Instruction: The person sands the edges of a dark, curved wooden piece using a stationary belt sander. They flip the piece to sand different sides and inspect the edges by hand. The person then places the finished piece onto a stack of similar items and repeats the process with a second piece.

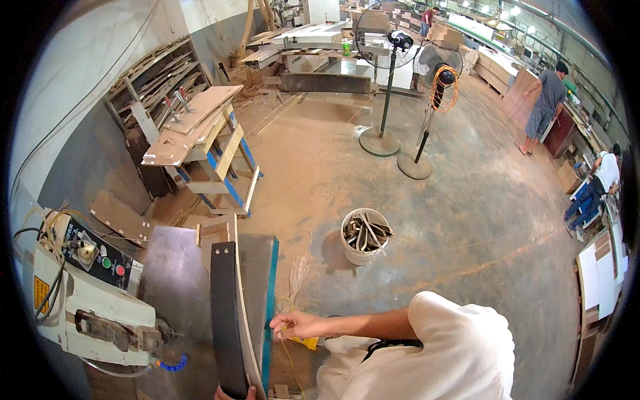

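Observation:
A long, slightly curved dark board (229,313) with a pale edge stands along the metal machine table. At its near end, by the lower picture edge, the fingers of my left hand (251,392) wrap round it; most of that hand is cut off. My right hand (300,325) is beside the table's teal edge (270,317), right of the board. Its fingertips are pinched together on a thin yellowish strand (291,360) that hangs down toward my lap. Left of the board is a boring machine head (127,327) with a blue jointed hose (175,364).
A control box (100,257) with green and red buttons tops the machine. A white bucket of wood offcuts (365,237) stands on the floor. Beyond are a wooden trestle bench (193,130) and two pedestal fans (381,141). Several people (548,100) work farther off.

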Demonstrator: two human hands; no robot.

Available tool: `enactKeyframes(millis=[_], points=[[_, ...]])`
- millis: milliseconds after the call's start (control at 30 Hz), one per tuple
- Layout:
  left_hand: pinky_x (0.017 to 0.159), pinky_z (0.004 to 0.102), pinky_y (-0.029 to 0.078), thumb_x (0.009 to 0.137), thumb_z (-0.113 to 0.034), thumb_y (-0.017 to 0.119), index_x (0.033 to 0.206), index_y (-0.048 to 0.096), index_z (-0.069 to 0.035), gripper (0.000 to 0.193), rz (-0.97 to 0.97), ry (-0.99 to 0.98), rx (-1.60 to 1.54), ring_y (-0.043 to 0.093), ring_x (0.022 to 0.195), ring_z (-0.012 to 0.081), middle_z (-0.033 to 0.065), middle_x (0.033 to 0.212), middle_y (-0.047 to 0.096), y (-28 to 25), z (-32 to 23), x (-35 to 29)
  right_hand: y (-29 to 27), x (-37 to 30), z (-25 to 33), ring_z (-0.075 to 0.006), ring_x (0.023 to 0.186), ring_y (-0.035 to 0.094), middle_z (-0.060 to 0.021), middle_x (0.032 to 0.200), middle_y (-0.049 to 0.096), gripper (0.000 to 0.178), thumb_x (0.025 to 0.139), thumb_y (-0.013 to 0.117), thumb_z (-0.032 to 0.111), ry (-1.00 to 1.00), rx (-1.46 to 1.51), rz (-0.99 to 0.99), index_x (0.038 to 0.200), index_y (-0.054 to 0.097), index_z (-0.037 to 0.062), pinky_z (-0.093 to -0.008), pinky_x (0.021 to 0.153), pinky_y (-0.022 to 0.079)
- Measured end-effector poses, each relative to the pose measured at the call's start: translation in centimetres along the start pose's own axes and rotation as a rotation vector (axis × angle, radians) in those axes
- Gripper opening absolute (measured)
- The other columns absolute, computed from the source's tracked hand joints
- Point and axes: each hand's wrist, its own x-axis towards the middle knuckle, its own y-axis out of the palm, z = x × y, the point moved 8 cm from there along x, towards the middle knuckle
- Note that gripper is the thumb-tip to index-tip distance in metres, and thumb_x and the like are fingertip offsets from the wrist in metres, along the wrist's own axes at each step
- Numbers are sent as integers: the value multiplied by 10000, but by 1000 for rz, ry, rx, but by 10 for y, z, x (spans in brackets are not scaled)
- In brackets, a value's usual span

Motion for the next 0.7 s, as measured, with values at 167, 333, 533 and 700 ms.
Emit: enactKeyframes(millis=[167,333,533,700], points=[[1077,550,446,660,-576,927,1384,600,-74,940,-21,74,-66,546,1278,441,234,1330,604,25,35,16,2,8,-5,-144,1107,626,-68,1165,711,474,966,730,209,-35,-66,1,1345,599,-44,-316,989,477],[1114,579,405,708,-659,863,1407,584,-68,957,-7,27,68,534,1322,411,219,1369,600,17,28,21,5,12,-3,-154,1104,643,-82,1163,721,476,946,738,200,-41,-54,5,1324,602,-55,-315,978,489],[1148,604,354,752,-709,815,1460,545,-59,999,174,-69,-56,522,1342,401,206,1400,594,9,19,30,6,6,-14,-112,1049,635,-38,1110,701,389,987,699,131,-53,-95,0,1327,600,-30,-288,950,501],[1127,591,389,788,-705,790,1483,530,-48,991,181,-44,42,531,1330,413,222,1439,564,10,18,19,9,-1,-24,-115,1048,641,-39,1096,710,382,985,700,138,-60,-158,-24,1315,606,-30,-280,954,498]])
